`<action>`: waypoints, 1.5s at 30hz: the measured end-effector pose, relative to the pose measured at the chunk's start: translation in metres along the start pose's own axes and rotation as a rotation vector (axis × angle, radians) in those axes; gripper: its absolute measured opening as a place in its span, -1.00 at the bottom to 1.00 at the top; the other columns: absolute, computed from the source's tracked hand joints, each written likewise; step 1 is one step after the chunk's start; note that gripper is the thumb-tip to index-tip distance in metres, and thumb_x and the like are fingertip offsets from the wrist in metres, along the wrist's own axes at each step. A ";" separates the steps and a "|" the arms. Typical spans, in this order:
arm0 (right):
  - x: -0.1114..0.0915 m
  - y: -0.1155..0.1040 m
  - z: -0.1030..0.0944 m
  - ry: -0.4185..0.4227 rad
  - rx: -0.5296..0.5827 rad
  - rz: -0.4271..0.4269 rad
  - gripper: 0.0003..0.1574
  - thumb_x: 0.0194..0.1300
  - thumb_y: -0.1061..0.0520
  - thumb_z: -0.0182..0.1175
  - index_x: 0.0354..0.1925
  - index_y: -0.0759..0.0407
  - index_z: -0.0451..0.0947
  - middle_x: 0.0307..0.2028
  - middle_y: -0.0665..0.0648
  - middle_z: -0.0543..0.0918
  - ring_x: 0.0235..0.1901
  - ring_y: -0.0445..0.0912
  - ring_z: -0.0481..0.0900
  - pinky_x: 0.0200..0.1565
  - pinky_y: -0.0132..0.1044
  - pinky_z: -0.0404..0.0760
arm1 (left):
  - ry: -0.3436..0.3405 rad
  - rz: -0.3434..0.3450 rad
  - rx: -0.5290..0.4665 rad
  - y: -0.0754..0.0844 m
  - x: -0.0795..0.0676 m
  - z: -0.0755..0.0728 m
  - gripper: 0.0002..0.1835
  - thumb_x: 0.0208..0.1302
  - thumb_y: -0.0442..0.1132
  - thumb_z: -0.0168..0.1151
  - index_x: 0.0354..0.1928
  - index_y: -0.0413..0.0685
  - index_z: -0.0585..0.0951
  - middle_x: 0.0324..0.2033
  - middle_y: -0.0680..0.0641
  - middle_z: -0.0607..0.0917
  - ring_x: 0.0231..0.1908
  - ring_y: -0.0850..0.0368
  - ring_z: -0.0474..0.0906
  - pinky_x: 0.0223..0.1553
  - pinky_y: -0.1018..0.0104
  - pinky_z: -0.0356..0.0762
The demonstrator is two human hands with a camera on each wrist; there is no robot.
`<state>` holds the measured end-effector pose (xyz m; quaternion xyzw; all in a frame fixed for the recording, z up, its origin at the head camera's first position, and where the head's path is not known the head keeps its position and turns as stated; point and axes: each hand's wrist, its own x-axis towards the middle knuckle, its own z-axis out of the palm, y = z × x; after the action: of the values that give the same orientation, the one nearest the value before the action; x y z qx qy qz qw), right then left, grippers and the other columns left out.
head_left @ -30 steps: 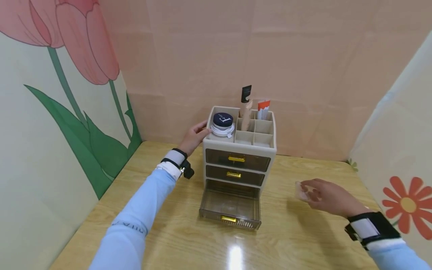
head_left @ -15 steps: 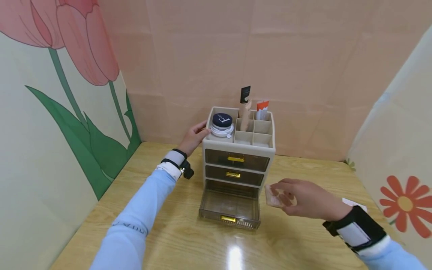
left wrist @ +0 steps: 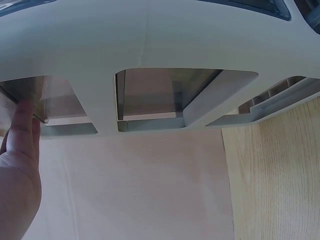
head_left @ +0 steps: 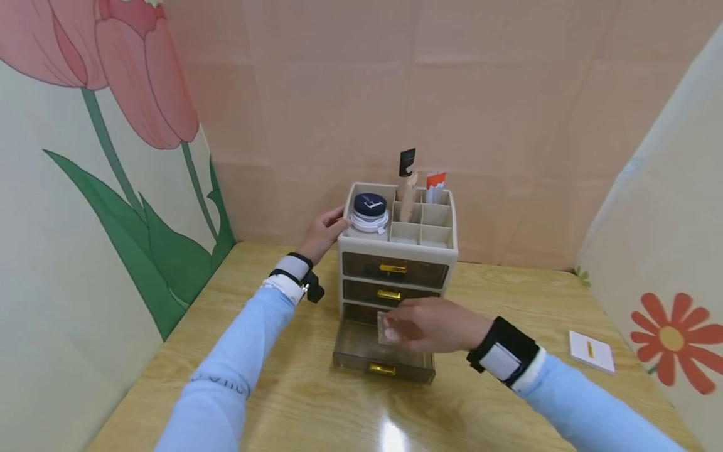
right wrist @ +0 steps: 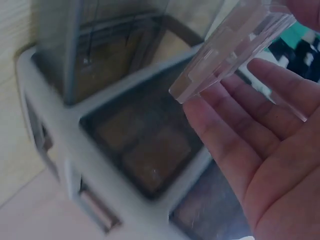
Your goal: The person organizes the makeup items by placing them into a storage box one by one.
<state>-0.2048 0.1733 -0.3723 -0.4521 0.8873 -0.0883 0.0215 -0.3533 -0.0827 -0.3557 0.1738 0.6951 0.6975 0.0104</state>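
Observation:
A cream desktop drawer organizer (head_left: 398,252) stands on the table with its smoky bottom drawer (head_left: 361,351) pulled out. My left hand (head_left: 323,235) touches its upper left side. In the left wrist view, fingers (left wrist: 21,127) of that hand lie straight at a side cutout. Over the open drawer, my right hand (head_left: 435,323) pinches a small clear flat plastic case (head_left: 388,328). The right wrist view shows this case (right wrist: 220,57) tilted, held between the thumb and fingers (right wrist: 225,135); what it contains is unclear.
A dark-lidded round cosmetic jar (head_left: 369,205) sits in the organizer's top tray, on a white round item (head_left: 369,223). A beige tube (head_left: 409,199), a black-ended tube (head_left: 407,163) and a red-and-white tube (head_left: 435,187) stand in the compartments. A white square card or box (head_left: 591,351) lies at right.
My right hand has carried the clear case leftward from the right side of the table to above the open drawer. My left hand stays at the organizer's side.

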 end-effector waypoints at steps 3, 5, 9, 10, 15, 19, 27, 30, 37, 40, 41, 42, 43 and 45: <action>0.017 0.000 0.010 -0.050 0.018 0.007 -0.47 0.23 0.01 0.28 0.14 0.15 0.55 -0.17 -0.07 0.61 -0.28 -0.29 0.52 -0.20 -0.33 0.58 | 0.004 -0.001 -0.009 -0.002 0.000 0.000 -0.46 0.37 -0.22 0.15 0.38 -0.07 0.38 0.21 -0.18 0.51 0.10 -0.01 0.50 0.02 0.21 0.54; 0.027 0.001 0.017 -0.079 0.032 0.008 -0.51 0.26 0.02 0.26 0.13 0.14 0.56 -0.12 -0.05 0.62 -0.20 -0.27 0.53 -0.13 -0.30 0.58 | 0.005 0.004 -0.012 -0.002 -0.001 0.000 -0.46 0.37 -0.23 0.15 0.38 -0.08 0.38 0.22 -0.18 0.50 0.09 -0.01 0.50 0.02 0.21 0.54; 0.046 0.001 0.028 -0.134 0.073 0.014 -0.57 0.30 0.04 0.26 0.09 0.16 0.57 -0.14 -0.03 0.64 -0.18 -0.23 0.55 -0.10 -0.28 0.58 | 0.006 0.017 -0.017 -0.002 -0.001 0.000 -0.46 0.37 -0.25 0.14 0.38 -0.09 0.38 0.21 -0.19 0.51 0.08 -0.01 0.51 0.01 0.22 0.54; 0.051 0.001 0.030 -0.146 0.076 0.020 -0.58 0.30 0.05 0.26 0.09 0.16 0.57 -0.16 -0.03 0.64 -0.18 -0.23 0.55 -0.11 -0.28 0.57 | 0.006 0.019 -0.016 -0.002 -0.001 0.000 -0.46 0.37 -0.25 0.14 0.38 -0.09 0.38 0.21 -0.19 0.51 0.08 -0.01 0.51 0.00 0.22 0.55; 0.067 0.003 0.047 -0.190 0.057 0.054 -0.67 0.26 0.10 0.30 0.00 0.10 0.60 -0.27 -0.10 0.61 -0.27 -0.24 0.52 -0.21 -0.33 0.56 | -0.001 0.023 -0.014 0.000 -0.002 0.001 -0.47 0.38 -0.25 0.13 0.38 -0.09 0.38 0.20 -0.19 0.52 0.08 -0.02 0.52 0.00 0.23 0.55; 0.074 0.002 0.060 -0.184 -0.007 0.079 -0.81 0.26 0.08 0.29 -0.14 0.07 0.60 -0.38 -0.09 0.56 -0.36 -0.22 0.49 -0.30 -0.31 0.52 | -0.009 0.013 -0.009 0.001 -0.002 0.001 -0.46 0.38 -0.24 0.13 0.38 -0.07 0.38 0.21 -0.18 0.51 0.09 -0.03 0.52 0.01 0.21 0.55; 0.083 0.000 0.080 -0.118 -0.170 0.132 -0.65 0.25 0.07 0.31 -0.06 0.21 0.55 -0.30 0.13 0.58 -0.29 -0.04 0.56 -0.24 -0.21 0.57 | -0.015 0.010 -0.025 0.000 -0.002 0.000 -0.47 0.39 -0.26 0.12 0.38 -0.08 0.37 0.22 -0.19 0.50 0.11 -0.03 0.51 0.03 0.21 0.54; 0.086 -0.001 0.085 -0.081 -0.228 0.140 -0.63 0.26 0.07 0.29 -0.02 0.23 0.54 -0.23 0.19 0.57 -0.24 -0.01 0.56 -0.20 -0.17 0.59 | -0.014 0.005 -0.022 0.000 -0.002 -0.001 -0.46 0.38 -0.25 0.13 0.38 -0.08 0.37 0.23 -0.18 0.50 0.11 -0.03 0.51 0.03 0.20 0.54; 0.090 -0.005 0.091 -0.048 -0.259 0.166 -0.61 0.21 0.20 0.32 -0.05 0.36 0.49 -0.19 0.30 0.52 -0.24 0.07 0.55 -0.25 -0.15 0.63 | -0.013 0.006 -0.023 0.001 -0.004 0.000 -0.46 0.39 -0.25 0.12 0.39 -0.06 0.36 0.25 -0.18 0.48 0.14 -0.04 0.49 0.03 0.19 0.53; 0.092 -0.001 0.097 -0.070 -0.284 0.180 -0.59 0.21 0.25 0.31 -0.01 0.40 0.48 -0.15 0.34 0.51 -0.25 0.07 0.56 -0.27 -0.17 0.64 | -0.014 0.010 -0.029 0.000 -0.003 -0.001 -0.46 0.39 -0.26 0.12 0.39 -0.07 0.36 0.24 -0.19 0.49 0.13 -0.04 0.49 0.02 0.20 0.54; 0.093 0.001 0.099 -0.078 -0.301 0.181 -0.58 0.20 0.27 0.31 0.01 0.40 0.48 -0.14 0.35 0.51 -0.25 0.07 0.56 -0.28 -0.18 0.64 | -0.015 0.011 -0.032 0.000 -0.003 -0.001 -0.46 0.39 -0.27 0.12 0.39 -0.07 0.36 0.24 -0.19 0.49 0.13 -0.05 0.49 0.02 0.19 0.54; 0.094 0.003 0.102 -0.087 -0.324 0.179 -0.57 0.19 0.28 0.31 0.02 0.40 0.49 -0.13 0.34 0.52 -0.24 0.06 0.56 -0.27 -0.19 0.63 | -0.017 0.012 -0.033 -0.001 -0.003 -0.001 -0.47 0.39 -0.27 0.12 0.39 -0.07 0.36 0.24 -0.19 0.49 0.13 -0.05 0.49 0.02 0.20 0.55; 0.095 0.004 0.104 -0.092 -0.341 0.180 -0.57 0.17 0.30 0.31 0.02 0.40 0.50 -0.13 0.34 0.53 -0.24 0.06 0.56 -0.27 -0.20 0.63 | -0.018 0.012 -0.036 -0.001 -0.003 -0.001 -0.47 0.39 -0.27 0.12 0.39 -0.08 0.36 0.23 -0.19 0.49 0.12 -0.05 0.50 0.01 0.19 0.55; 0.096 0.007 0.108 -0.098 -0.367 0.184 -0.57 0.15 0.32 0.32 0.00 0.39 0.51 -0.13 0.32 0.53 -0.24 0.04 0.56 -0.27 -0.21 0.63 | -0.023 0.011 -0.041 -0.001 -0.002 -0.001 -0.46 0.39 -0.26 0.12 0.39 -0.08 0.36 0.24 -0.20 0.49 0.13 -0.06 0.50 0.01 0.19 0.55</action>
<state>-0.2542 0.0848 -0.4753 -0.3695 0.9239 0.0993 -0.0101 -0.3517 -0.0842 -0.3572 0.1857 0.6797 0.7094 0.0181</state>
